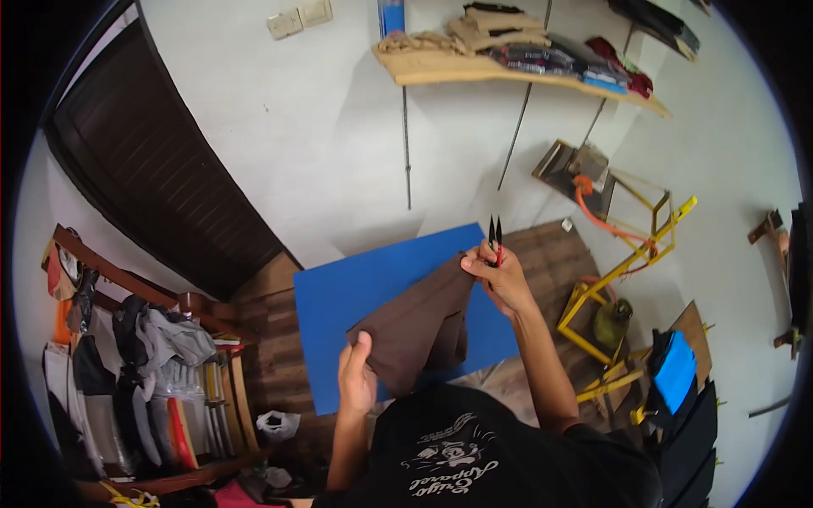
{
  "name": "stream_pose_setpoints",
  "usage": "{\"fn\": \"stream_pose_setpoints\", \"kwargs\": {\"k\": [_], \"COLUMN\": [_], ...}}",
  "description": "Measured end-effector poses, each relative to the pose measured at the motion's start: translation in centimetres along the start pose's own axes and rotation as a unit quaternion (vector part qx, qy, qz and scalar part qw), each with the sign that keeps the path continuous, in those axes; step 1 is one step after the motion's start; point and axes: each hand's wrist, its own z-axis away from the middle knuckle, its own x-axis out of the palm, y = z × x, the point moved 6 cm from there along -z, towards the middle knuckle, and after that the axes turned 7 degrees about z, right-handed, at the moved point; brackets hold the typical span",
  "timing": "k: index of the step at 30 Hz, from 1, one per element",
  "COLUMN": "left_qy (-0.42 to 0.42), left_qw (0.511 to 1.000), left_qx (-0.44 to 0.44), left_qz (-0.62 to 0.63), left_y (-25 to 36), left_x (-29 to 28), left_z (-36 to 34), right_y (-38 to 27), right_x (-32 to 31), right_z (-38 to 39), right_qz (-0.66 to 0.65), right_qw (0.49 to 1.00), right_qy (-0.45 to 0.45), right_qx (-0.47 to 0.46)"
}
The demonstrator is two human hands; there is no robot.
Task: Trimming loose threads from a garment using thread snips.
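A brown cloth (411,330) is pinched by the left hand (357,379) and right hand (506,281) (red-handled, black-bladed metal snips (497,240) are held there too); probably light, floppy, best gripped by edges.

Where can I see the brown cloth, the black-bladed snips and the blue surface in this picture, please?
Brown cloth (415,326): head view, middle of its broad face.
Black-bladed snips (498,235): head view, on one blade.
Blue surface (360,288): head view, bare part, upper left.

Matt cloth is being shown by the brown piece (415,326), smoothness by the blue bench (339,296), wood by the one-o'clock shelf (449,72).
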Motion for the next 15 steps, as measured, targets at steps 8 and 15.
{"fn": "stream_pose_setpoints", "kwargs": {"k": [8, 15], "left_qy": [0.105, 0.029], "left_qw": [0.909, 0.899], "left_qx": [0.249, 0.384], "left_qz": [-0.317, -0.211], "left_y": [4.2, 5.1], "left_x": [5.6, 12.5], "left_z": [-10.1, -15.9], "right_y": [-9.2, -18.1], "right_x": [-3.8, -4.3], "right_z": [-5.1, -3.3], "right_qz": [0.056, 0.062], "right_qw": [0.986, 0.958], "right_qy": [0.091, 0.109], "right_qx": [-0.125, -0.26]}}
